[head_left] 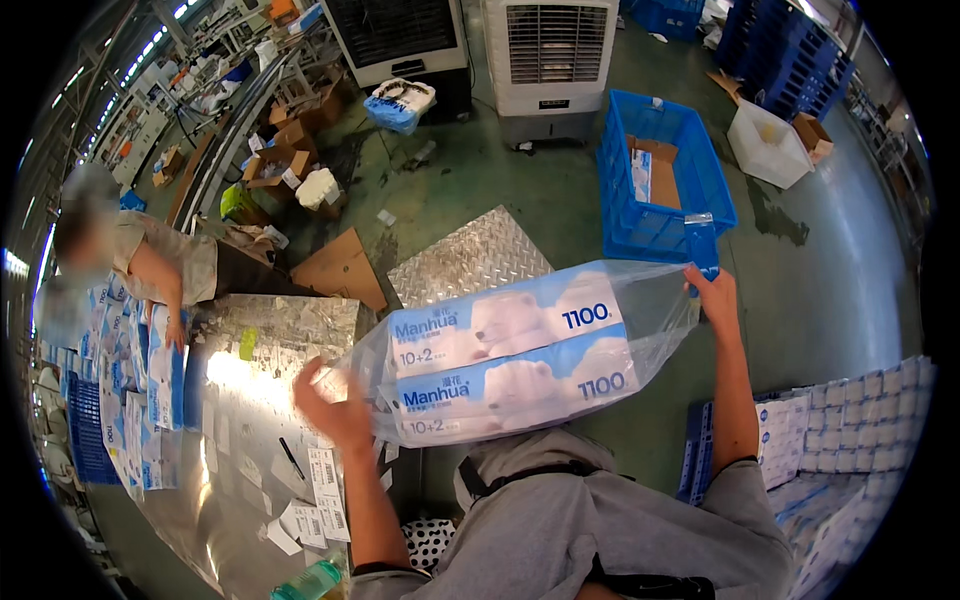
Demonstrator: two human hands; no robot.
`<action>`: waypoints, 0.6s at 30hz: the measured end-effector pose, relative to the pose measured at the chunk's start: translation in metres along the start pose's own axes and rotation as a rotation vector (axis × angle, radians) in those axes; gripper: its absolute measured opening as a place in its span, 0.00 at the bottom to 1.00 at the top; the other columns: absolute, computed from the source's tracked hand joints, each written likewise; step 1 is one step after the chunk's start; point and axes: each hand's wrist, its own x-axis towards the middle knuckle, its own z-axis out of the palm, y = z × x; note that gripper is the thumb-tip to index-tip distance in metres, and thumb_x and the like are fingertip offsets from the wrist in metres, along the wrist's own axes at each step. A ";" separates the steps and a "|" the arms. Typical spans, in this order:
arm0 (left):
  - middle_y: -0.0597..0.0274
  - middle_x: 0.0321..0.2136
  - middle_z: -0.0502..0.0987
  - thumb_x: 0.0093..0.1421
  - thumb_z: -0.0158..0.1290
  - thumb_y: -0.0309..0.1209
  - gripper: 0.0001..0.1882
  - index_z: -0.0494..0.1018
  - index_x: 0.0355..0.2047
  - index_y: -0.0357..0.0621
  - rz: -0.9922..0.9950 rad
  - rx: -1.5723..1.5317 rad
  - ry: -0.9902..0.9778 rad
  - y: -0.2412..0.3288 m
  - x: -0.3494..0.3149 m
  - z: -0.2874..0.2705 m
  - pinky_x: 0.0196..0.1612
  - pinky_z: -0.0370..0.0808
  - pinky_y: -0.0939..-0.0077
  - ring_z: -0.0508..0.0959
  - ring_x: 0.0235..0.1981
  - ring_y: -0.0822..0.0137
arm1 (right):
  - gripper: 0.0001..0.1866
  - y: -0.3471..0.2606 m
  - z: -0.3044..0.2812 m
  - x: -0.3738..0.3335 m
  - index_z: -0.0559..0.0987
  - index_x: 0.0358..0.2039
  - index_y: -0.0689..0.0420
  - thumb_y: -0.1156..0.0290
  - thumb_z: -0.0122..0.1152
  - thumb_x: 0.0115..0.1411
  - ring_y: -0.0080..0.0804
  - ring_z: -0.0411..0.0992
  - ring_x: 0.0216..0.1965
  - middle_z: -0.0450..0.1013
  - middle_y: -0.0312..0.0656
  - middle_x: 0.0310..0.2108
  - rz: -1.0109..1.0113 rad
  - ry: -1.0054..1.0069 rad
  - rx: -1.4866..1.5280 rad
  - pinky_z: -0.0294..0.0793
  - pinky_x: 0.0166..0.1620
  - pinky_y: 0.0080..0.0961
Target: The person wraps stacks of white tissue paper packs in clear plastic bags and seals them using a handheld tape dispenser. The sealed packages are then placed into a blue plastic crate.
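A clear plastic bag (660,325) is stretched across in front of me with two tissue packs (510,355) inside, one above the other. The packs are blue and white with polar bear pictures. My right hand (712,293) is closed on the bag's right end, just below its blue handle strip (702,243). At the opposite end, my left hand (335,405) is beside the plastic. Motion blurs its fingers, so their grip does not show. A metal-topped table (225,400) lies below and left of that hand.
On the table are a black pen (291,458), paper labels (326,490) and a green bottle (308,580). A co-worker (150,250) handles stacked packs at left. A blue crate (665,150) stands ahead on the right; wrapped packs (850,440) are piled at lower right.
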 end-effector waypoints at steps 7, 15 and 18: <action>0.55 0.46 0.76 0.46 0.64 0.37 0.27 0.73 0.48 0.47 0.635 -0.040 -0.432 0.119 -0.010 0.095 0.59 0.62 0.56 0.73 0.53 0.54 | 0.16 0.009 -0.004 0.006 0.79 0.29 0.61 0.59 0.70 0.54 0.20 0.73 0.26 0.77 0.37 0.24 0.062 0.006 0.036 0.68 0.32 0.18; 0.58 0.20 0.77 0.54 0.56 0.37 0.12 0.72 0.19 0.45 0.664 -0.043 -0.747 0.085 0.049 0.093 0.33 0.73 0.61 0.79 0.26 0.56 | 0.16 0.026 -0.056 -0.036 0.77 0.30 0.61 0.59 0.66 0.58 0.23 0.68 0.22 0.72 0.37 0.20 0.104 0.161 0.522 0.70 0.38 0.19; 0.58 0.19 0.76 0.56 0.54 0.38 0.13 0.73 0.19 0.45 0.810 -0.027 -0.873 0.087 0.060 0.082 0.31 0.73 0.61 0.78 0.25 0.55 | 0.17 0.018 -0.071 -0.077 0.74 0.30 0.60 0.57 0.59 0.63 0.22 0.64 0.21 0.66 0.34 0.16 -0.019 0.240 0.711 0.69 0.50 0.25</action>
